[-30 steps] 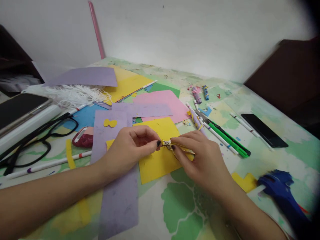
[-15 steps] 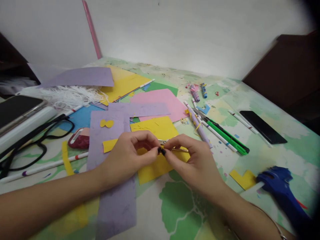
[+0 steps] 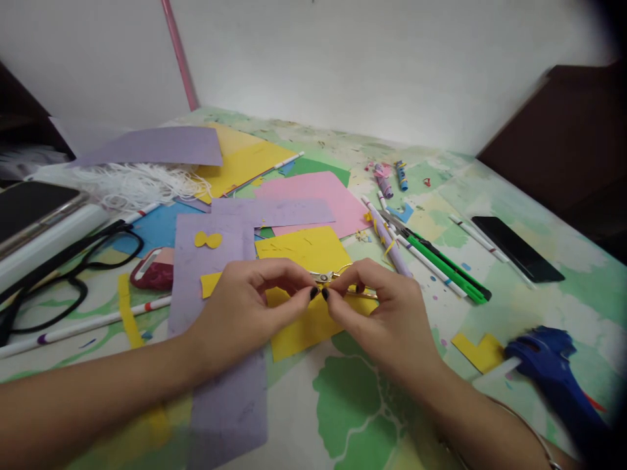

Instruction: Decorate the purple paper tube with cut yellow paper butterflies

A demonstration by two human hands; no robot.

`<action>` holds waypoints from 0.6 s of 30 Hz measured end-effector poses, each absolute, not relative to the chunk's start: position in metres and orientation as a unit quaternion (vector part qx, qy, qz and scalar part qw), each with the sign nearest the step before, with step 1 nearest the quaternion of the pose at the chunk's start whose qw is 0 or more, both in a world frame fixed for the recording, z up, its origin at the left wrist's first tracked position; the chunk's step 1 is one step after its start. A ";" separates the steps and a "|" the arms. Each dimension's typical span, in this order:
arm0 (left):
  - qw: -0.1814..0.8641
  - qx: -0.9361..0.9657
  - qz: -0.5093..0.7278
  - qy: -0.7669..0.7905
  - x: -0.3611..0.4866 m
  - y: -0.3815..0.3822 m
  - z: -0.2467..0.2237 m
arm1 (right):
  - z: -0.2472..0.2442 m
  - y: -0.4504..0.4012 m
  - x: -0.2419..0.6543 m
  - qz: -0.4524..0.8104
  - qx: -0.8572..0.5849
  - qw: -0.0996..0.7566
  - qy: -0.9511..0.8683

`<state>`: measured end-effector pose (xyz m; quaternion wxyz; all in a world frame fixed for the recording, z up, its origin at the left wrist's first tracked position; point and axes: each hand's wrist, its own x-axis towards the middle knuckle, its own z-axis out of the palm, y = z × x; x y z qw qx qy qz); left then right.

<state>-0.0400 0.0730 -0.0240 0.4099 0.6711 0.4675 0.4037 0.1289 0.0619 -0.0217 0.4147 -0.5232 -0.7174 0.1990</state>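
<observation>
- Both hands pinch, the left hand [image 3: 252, 300] and right hand [image 3: 392, 307] fingertips nearly meeting on what seems a tiny yellow piece [image 3: 322, 286].
- Scissors [image 3: 323, 278] lie just beyond, long axis roughly left-right, handles nearer the right hand; whether it grips them, I cannot tell.
- Beneath, a yellow sheet [image 3: 298, 329] sits well in from the tabletop's [image 3: 289, 418] far edge.
- One second earlier, the fingertips are farther apart.
</observation>
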 end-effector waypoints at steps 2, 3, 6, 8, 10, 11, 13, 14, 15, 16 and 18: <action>0.382 0.687 0.398 0.473 -0.040 0.071 -0.023 | -0.023 0.061 0.129 0.169 -0.516 0.415 -0.730; 0.367 0.694 0.398 0.474 -0.040 0.071 -0.023 | -0.024 0.061 0.129 0.157 -0.510 0.416 -0.736; 0.310 0.722 0.404 0.468 -0.040 0.069 -0.024 | -0.026 0.061 0.129 0.125 -0.485 0.420 -0.756; 0.262 0.745 0.407 0.459 -0.040 0.069 -0.026 | -0.027 0.062 0.129 0.101 -0.473 0.417 -0.770; 0.220 0.763 0.408 0.450 -0.040 0.069 -0.028 | -0.029 0.062 0.128 0.078 -0.464 0.410 -0.782; 0.207 0.770 0.407 0.445 -0.040 0.069 -0.029 | -0.029 0.063 0.128 0.069 -0.460 0.405 -0.787; 0.197 0.780 0.406 0.433 -0.039 0.069 -0.030 | -0.031 0.063 0.128 0.054 -0.455 0.399 -0.795; 0.196 0.785 0.404 0.426 -0.039 0.069 -0.030 | -0.032 0.063 0.128 0.049 -0.454 0.396 -0.797; 0.196 0.789 0.402 0.421 -0.039 0.070 -0.030 | -0.032 0.063 0.128 0.047 -0.454 0.393 -0.798; 0.198 0.791 0.401 0.417 -0.039 0.070 -0.030 | -0.033 0.063 0.128 0.049 -0.454 0.389 -0.800; 0.200 0.793 0.397 0.417 -0.040 0.071 -0.029 | -0.033 0.063 0.128 0.060 -0.454 0.381 -0.803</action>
